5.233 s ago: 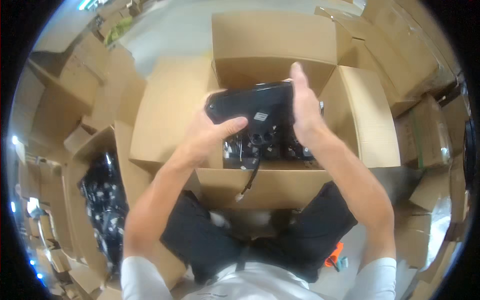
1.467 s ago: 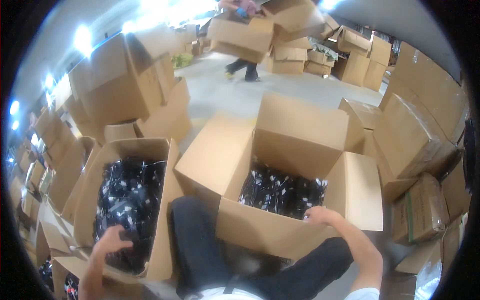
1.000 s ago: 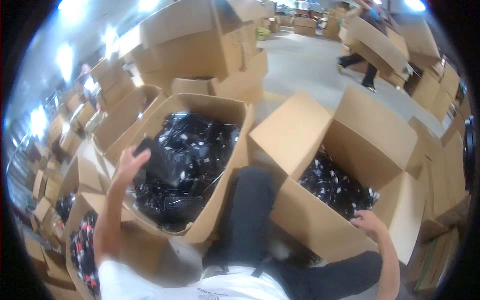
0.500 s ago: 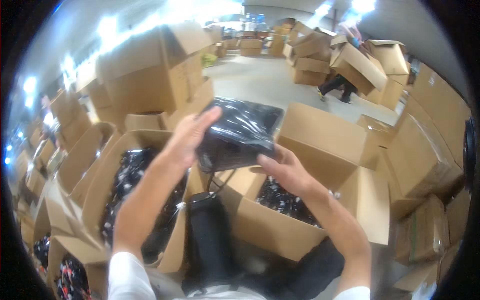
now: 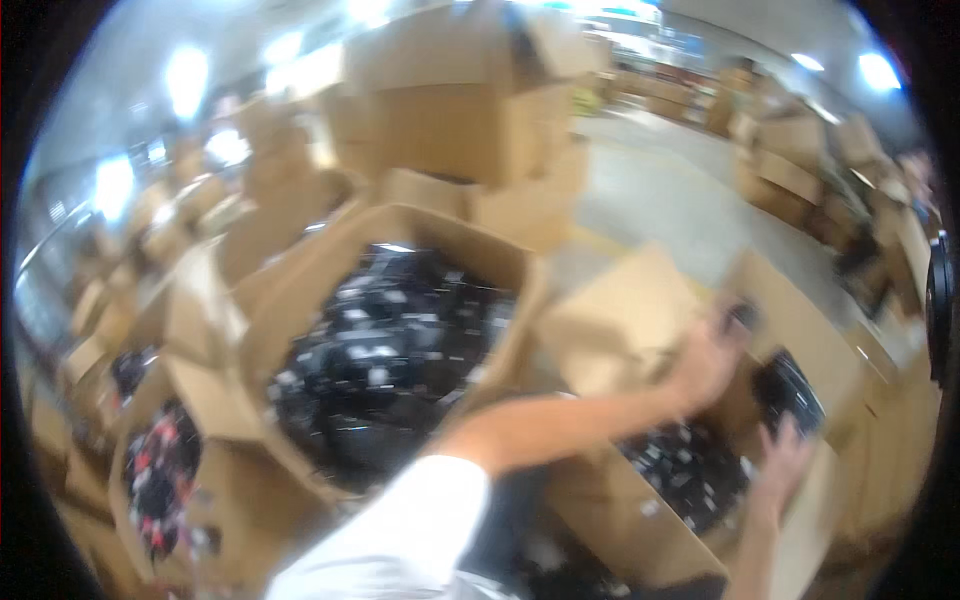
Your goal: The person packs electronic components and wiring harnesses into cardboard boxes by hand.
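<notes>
A shiny black plastic-wrapped packet [image 5: 790, 390] is tilted over the right-hand open carton. My right hand [image 5: 785, 460] is at its near edge, fingers spread and seemingly touching it. My left arm reaches across to the right. Beside that carton's far flap, my left hand [image 5: 708, 355] is smeared by motion. A small dark shape [image 5: 740, 318] shows at its fingertips, too blurred to name. Below both hands, several black packets [image 5: 685, 475] lie inside the carton [image 5: 640, 515].
A large open carton [image 5: 262, 350] full of black packets [image 5: 390, 350] stands to the left. Near it, a smaller carton [image 5: 225, 490] holds dark and red items [image 5: 158, 480]. Big cartons [image 5: 430, 130] stand behind, beside grey floor [image 5: 650, 190]. More cartons [image 5: 790, 170] are stacked far right.
Both hands have moved right, from holding the black packet up in front of me to above the right-hand carton. The view has swung left, and the right hand's fingers have spread.
</notes>
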A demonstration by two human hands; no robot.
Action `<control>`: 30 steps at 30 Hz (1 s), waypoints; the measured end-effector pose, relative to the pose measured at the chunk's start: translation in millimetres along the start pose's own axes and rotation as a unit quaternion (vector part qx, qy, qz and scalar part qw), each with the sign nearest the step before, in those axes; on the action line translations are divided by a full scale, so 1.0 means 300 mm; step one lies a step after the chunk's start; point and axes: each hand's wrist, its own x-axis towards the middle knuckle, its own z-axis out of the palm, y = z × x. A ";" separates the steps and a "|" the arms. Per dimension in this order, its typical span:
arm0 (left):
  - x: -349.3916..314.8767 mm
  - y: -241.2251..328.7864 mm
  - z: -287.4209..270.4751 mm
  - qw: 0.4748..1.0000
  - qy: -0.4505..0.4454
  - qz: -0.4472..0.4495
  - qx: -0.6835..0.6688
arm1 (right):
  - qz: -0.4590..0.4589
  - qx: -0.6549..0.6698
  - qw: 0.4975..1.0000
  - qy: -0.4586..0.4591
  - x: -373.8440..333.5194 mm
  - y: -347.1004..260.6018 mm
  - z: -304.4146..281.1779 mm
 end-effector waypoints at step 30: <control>-0.164 -0.194 -0.023 0.927 -0.113 -0.272 -0.233 | -0.103 -0.243 0.964 -0.002 -0.038 -0.066 0.162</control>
